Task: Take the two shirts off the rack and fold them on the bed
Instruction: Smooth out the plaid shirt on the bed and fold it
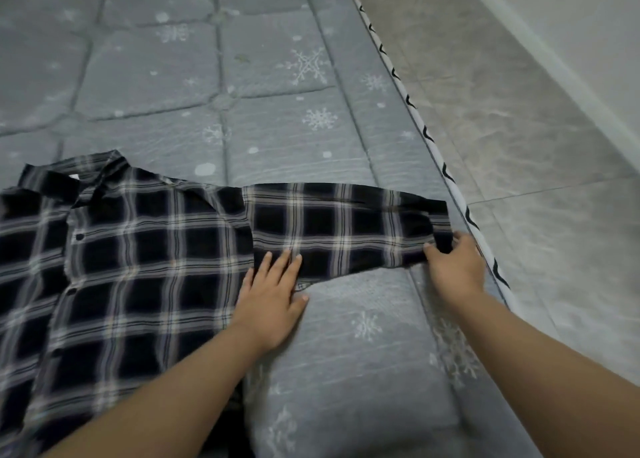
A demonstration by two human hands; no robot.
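A black-and-white plaid shirt (121, 249) lies front up on the grey bed (242, 76), collar toward the far left, buttons showing. Its right sleeve (343, 225) stretches out flat toward the bed's right edge. My left hand (273, 298) rests flat with straight fingers on the shirt where the sleeve meets the body. My right hand (453, 263) pinches the sleeve's cuff between thumb and fingers near the bed's edge. Only one shirt is in view; no rack is visible.
The quilted mattress has a snowflake print and a white piped edge (429, 139) running diagonally at the right. Beyond it lies a grey tiled floor (519, 128), with a white wall at the upper right.
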